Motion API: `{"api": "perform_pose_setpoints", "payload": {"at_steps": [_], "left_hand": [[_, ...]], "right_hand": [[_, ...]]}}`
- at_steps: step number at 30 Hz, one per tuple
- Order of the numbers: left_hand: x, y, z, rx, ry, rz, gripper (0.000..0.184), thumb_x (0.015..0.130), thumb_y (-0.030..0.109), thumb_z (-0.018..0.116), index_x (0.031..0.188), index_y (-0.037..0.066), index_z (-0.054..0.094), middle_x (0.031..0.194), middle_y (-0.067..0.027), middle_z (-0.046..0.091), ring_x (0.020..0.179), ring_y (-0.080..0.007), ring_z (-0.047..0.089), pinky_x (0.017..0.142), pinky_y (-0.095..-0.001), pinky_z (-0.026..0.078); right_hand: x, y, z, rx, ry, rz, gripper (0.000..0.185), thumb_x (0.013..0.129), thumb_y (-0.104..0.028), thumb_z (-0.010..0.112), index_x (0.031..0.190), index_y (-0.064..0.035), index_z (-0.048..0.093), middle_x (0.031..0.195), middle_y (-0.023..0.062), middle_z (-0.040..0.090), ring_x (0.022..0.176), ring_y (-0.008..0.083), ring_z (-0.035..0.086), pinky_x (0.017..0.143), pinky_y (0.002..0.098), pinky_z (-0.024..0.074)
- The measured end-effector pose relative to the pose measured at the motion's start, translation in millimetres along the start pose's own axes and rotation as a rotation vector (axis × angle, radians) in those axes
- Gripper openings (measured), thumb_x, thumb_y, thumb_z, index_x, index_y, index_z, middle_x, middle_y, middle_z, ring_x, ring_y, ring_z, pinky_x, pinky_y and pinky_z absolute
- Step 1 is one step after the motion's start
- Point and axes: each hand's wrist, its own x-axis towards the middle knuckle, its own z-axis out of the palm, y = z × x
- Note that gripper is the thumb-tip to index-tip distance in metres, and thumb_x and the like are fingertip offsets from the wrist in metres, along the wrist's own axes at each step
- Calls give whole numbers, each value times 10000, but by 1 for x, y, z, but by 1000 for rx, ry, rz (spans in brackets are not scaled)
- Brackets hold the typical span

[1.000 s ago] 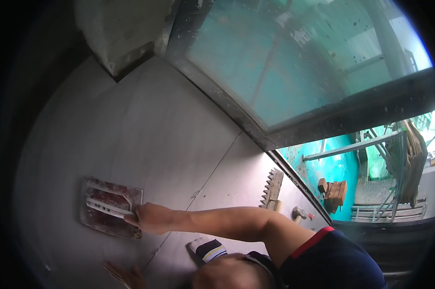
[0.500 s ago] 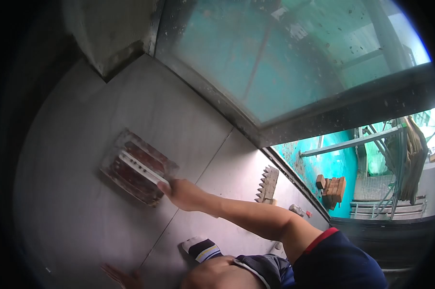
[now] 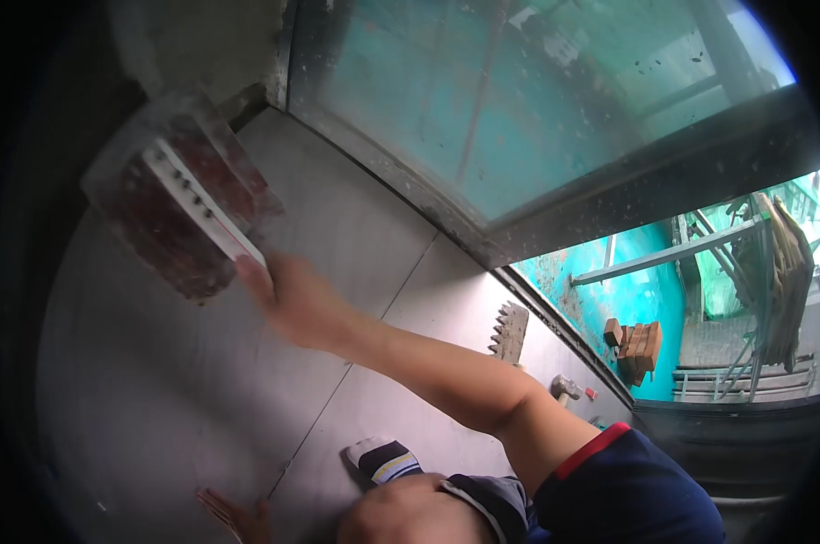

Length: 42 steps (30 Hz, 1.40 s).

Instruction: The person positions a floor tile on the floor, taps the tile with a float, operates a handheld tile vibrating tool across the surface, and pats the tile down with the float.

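Note:
My right hand (image 3: 290, 295) is closed around the white handle of a flat, rectangular tile-beating paddle (image 3: 151, 231). The paddle's red-brown board is smeared grey and blurred by motion, held above the large grey floor tiles (image 3: 247, 363) near the wall corner. Down at the lower edge, my left hand (image 3: 236, 517) has its fingers stretched out and apart, close to the tile surface; part of it is cut off by the frame. It holds nothing that I can see. A thin joint (image 3: 342, 381) between two tiles runs between my hands and the doorway side.
A notched trowel (image 3: 512, 334) and a hammer (image 3: 566, 390) lie on the tiles to the right. My socked foot (image 3: 383, 459) rests near the joint. A metal-framed glass panel (image 3: 492, 109) borders the floor. Beyond the sill are stacked bricks (image 3: 641, 349) and metal bars (image 3: 664, 254).
My right hand has lifted the paddle from the tile, bringing it up and to the left towards the wall corner. My left hand has barely moved.

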Motion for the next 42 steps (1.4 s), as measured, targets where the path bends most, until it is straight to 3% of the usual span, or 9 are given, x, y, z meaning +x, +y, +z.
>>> {"api": "perform_pose_setpoints", "payload": {"at_steps": [8,10,13,18,26,29,35,40,42], "left_hand": [[6,16,-16,-22,-108,-5,1107,880,559,617,1540,-95,15,1591,-363,-5,1480,-530,22,1181,-628,73],[3,-3,8,-79,140,196,1130,841,475,709,1550,-75,22,1606,-337,15,1490,-511,20,1179,-625,63],[13,23,-37,-77,-210,-78,1100,887,510,662,1538,-91,9,1612,-323,2,1513,-452,-22,1219,-547,20],[37,-72,-29,-161,43,-603,944,975,538,493,1526,-116,92,1620,-288,61,1527,-391,3,1232,-517,53],[-17,-117,-13,-39,131,-481,879,985,587,366,1576,-2,90,1657,-190,49,1541,-312,-9,1252,-425,24],[-7,-117,-19,-49,128,-484,880,981,585,362,1575,-9,99,1657,-191,61,1541,-311,15,1252,-428,39],[-27,-114,-16,-174,184,-477,867,962,541,435,1563,-21,161,1646,-193,129,1535,-330,89,1246,-450,90],[-33,-112,-17,-215,244,-463,861,955,521,468,1559,-21,180,1643,-190,149,1533,-329,104,1244,-453,105],[-38,-114,-16,-222,258,-462,860,951,519,477,1557,-20,191,1642,-189,152,1532,-330,109,1244,-453,107]], "right_hand": [[-64,126,6,-246,-291,416,723,1031,-581,317,1274,49,575,831,256,661,882,394,677,866,480,505],[-73,141,16,-358,-82,201,755,1005,-645,320,1166,23,631,738,196,653,695,378,678,718,476,530],[-65,74,2,-153,-231,555,556,984,-657,436,742,-161,506,513,-70,380,408,69,399,354,282,321],[-37,-1,6,-134,-86,299,586,942,-685,492,926,-112,617,533,-10,406,387,108,414,349,276,323],[186,-44,35,-4,-202,-263,484,1049,-411,421,1446,-145,495,784,5,578,505,92,396,439,245,339],[179,-11,97,-431,-78,-839,449,1063,-375,385,1444,-137,405,999,47,584,568,116,469,492,271,399],[-38,-30,201,-562,-695,331,542,1000,-565,488,895,-34,508,598,31,432,518,219,529,459,363,443],[75,-26,174,-818,-828,175,665,937,-388,570,1477,-40,399,988,175,575,845,317,596,707,438,530],[81,-110,183,-760,-691,92,708,931,-511,547,1464,-61,430,864,112,549,723,261,571,656,380,511]]}}
